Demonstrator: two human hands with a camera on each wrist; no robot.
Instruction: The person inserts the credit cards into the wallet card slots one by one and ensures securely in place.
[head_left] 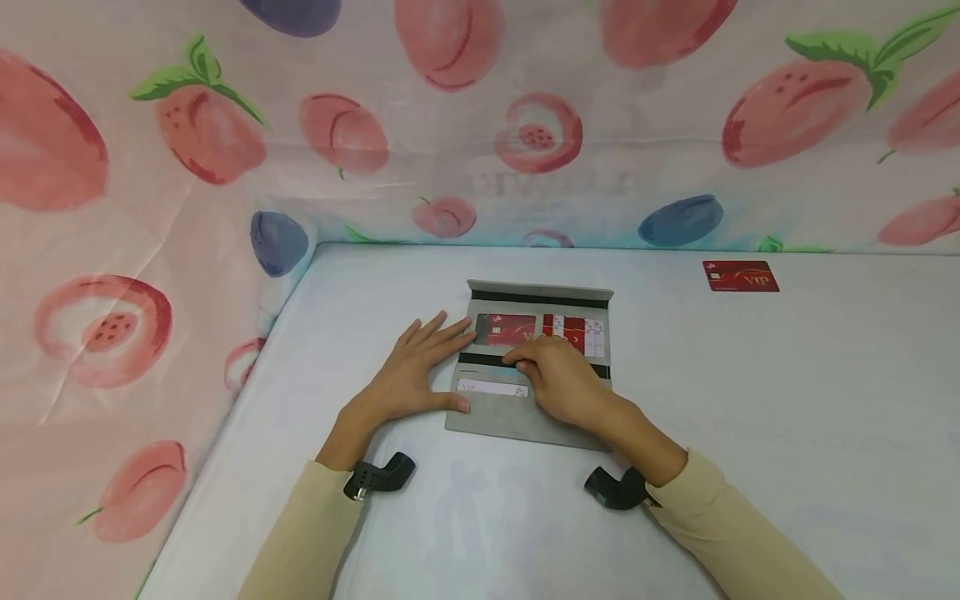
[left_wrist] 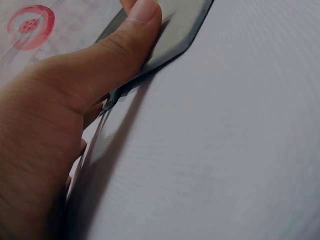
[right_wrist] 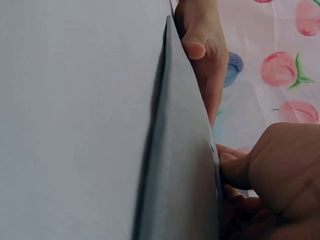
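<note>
An unfolded grey card wallet lies on the white table, with black strips across it. In its upper half sit a red VIP card and a red-and-white patterned card. A pale card lettered VIP shows in the lower window. My left hand is spread at the wallet's left side, its thumb resting on the lower edge and fingertips at the upper edge. Over the middle, my right hand has curled fingers, index fingertip and thumb at the black strip above that window; I cannot tell what they hold.
Another red VIP card lies flat at the back right of the table. A fruit-printed cloth hangs along the back and left side. Both wrists carry black camera mounts.
</note>
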